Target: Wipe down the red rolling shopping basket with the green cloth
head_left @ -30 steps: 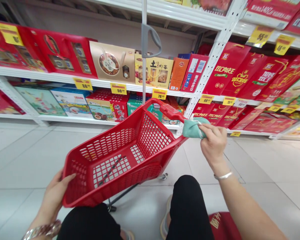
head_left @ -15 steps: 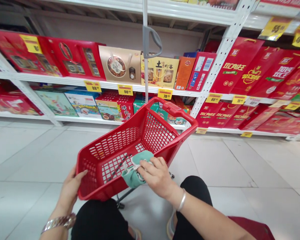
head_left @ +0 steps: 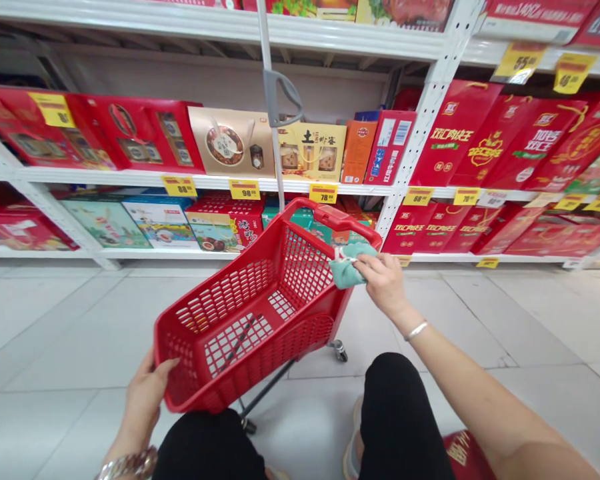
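Observation:
A red plastic shopping cart (head_left: 275,347) stands in front of my knees, its basket holding nothing and its handle end pointing to the right. My left hand (head_left: 147,393) grips the rim at the near left corner, with the thumb over the edge and the other fingers hidden outside the wall. Bunched in my right hand (head_left: 383,280) is a green cloth (head_left: 349,267) with white edging. The hand presses it against the near side of the cart's handle (head_left: 343,217), at the upper right corner.
Shelves (head_left: 330,180) with red gift boxes (head_left: 140,133), bags (head_left: 460,133) and yellow price tags run behind the cart. A pole with a grey hook-shaped grip (head_left: 283,100) rises behind the handle. A caster (head_left: 339,350) and my knees are close below. A red item (head_left: 467,457) lies at lower right.
My right hand has carried the cloth up and right, from the cart's near side rim to the handle corner. My left hand stays on the left corner.

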Demonstrator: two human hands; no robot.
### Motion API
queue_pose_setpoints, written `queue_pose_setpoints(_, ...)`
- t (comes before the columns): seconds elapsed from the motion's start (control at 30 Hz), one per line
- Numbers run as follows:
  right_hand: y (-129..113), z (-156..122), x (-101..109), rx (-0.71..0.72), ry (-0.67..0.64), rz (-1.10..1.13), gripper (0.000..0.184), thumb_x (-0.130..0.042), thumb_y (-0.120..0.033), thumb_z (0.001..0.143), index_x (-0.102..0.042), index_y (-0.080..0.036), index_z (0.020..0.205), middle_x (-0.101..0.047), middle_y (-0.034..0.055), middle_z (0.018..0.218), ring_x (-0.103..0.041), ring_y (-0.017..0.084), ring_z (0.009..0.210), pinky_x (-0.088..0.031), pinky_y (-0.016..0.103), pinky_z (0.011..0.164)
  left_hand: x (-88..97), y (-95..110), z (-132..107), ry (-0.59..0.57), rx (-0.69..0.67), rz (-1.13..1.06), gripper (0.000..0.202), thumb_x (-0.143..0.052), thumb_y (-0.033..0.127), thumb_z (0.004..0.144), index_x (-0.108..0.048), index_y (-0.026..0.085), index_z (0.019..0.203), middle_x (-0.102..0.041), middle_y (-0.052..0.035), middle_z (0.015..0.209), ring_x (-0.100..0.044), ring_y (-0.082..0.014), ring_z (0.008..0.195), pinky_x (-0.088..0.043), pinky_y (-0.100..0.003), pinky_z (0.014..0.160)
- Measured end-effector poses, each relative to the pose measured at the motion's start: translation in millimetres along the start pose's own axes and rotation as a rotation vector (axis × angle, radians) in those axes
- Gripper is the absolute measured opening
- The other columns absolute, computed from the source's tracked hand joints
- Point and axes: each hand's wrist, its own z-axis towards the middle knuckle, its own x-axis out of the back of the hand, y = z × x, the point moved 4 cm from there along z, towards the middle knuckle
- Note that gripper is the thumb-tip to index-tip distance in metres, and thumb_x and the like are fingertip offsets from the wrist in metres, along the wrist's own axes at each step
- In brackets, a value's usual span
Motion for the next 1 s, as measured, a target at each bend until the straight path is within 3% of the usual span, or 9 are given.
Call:
queue_pose_setpoints(0.17, 57.9, 16.7, 3.1, -0.118, 0.016, -0.125, 0.033, -0.055, -0.007, 0.093, -0.080, -0.027, 0.103, -0.078, 0.0045, 0.105, -0.048, 0.024, 0.089, -0.029, 0.039, 0.073, 0.8, 0.0, 3.3, -0.022, 0.104, -0.077, 0.056, -0.073, 0.015, 0.061, -0.071, 0.025, 0.116, -0.074, 0.0018, 0.078, -0.068, -0.0159, 0.061, -0.056, -0.023, 0.056)
queue_pose_setpoints(0.27, 64.6, 23.3, 13.5, -0.196, 0.065, -0.138, 0.033, -0.055, -0.007, 0.093, -0.080, -0.026, 0.104, -0.078, 0.0053, 0.104, -0.047, 0.024, 0.089, -0.030, 0.040, 0.075, 2.2, 5.7, 4.7, -0.014, 0.110, -0.090, 0.058, -0.071, 0.012, 0.061, -0.070, 0.023, 0.118, -0.075, 0.0011, 0.078, -0.068, -0.0166, 0.060, -0.055, -0.023, 0.052)
queue_pose_setpoints(0.37, 29.7, 27.5, 22.8, -0.114, 0.066, -0.060, 0.031, -0.055, -0.009, 0.097, -0.078, -0.027, 0.106, -0.078, 0.0036, 0.107, -0.049, 0.022, 0.089, -0.032, 0.039, 0.077, 2.7, 11.6, 7.5, -0.045, 0.090, -0.104, 0.056, -0.070, 0.013, 0.065, -0.070, 0.022, 0.120, -0.074, 0.0007, 0.077, -0.068, -0.0168, 0.060, -0.056, -0.023, 0.053)
queue_pose_setpoints(0.57, -91.4, 22.1, 20.0, 0.256, 0.000, 0.132, 0.020, -0.056, -0.020, 0.104, -0.074, -0.025, 0.098, -0.077, 0.0006, 0.113, -0.051, 0.019, 0.089, -0.033, 0.036, 0.075, 7.5, 14.9, 18.6, -0.081, 0.129, -0.054, 0.061, -0.067, 0.015, 0.069, -0.066, 0.023, 0.130, -0.074, -0.0003, 0.072, -0.069, -0.0195, 0.056, -0.058, -0.027, 0.052)
queue_pose_setpoints(0.67, -111.2, 19.3, 6.7, 0.293, -0.031, 0.151, 0.019, -0.059, -0.020, 0.103, -0.073, -0.023, 0.091, -0.076, 0.0013, 0.104, -0.049, 0.018, 0.085, -0.031, 0.036, 0.073, 12.2, 13.0, 25.4, -0.086, 0.142, -0.037, 0.059, -0.067, 0.015, 0.070, -0.066, 0.023, 0.129, -0.071, 0.0008, 0.067, -0.069, -0.0194, 0.055, -0.058, -0.027, 0.053)
queue_pose_setpoints(0.77, -96.3, 20.1, -3.3, 0.248, -0.046, 0.124, 0.016, -0.060, -0.020, 0.103, -0.073, -0.022, 0.093, -0.076, 0.0018, 0.100, -0.049, 0.019, 0.084, -0.030, 0.037, 0.072, 16.8, 10.9, 30.1, -0.091, 0.144, -0.045, 0.057, -0.070, 0.015, 0.068, -0.068, 0.024, 0.124, -0.073, 0.0007, 0.069, -0.069, -0.0194, 0.055, -0.058, -0.026, 0.053)
queue_pose_setpoints(1.0, -25.4, 30.3, -2.3, 0.169, -0.013, -0.029, 0.023, -0.054, -0.016, 0.104, -0.076, -0.025, 0.104, -0.078, 0.0007, 0.110, -0.047, 0.021, 0.086, -0.030, 0.038, 0.073, 21.1, 13.7, 28.8, -0.100, 0.174, -0.070, 0.059, -0.074, 0.019, 0.061, -0.068, 0.027, 0.119, -0.074, 0.0025, 0.065, -0.070, -0.0225, 0.053, -0.056, -0.027, 0.047)
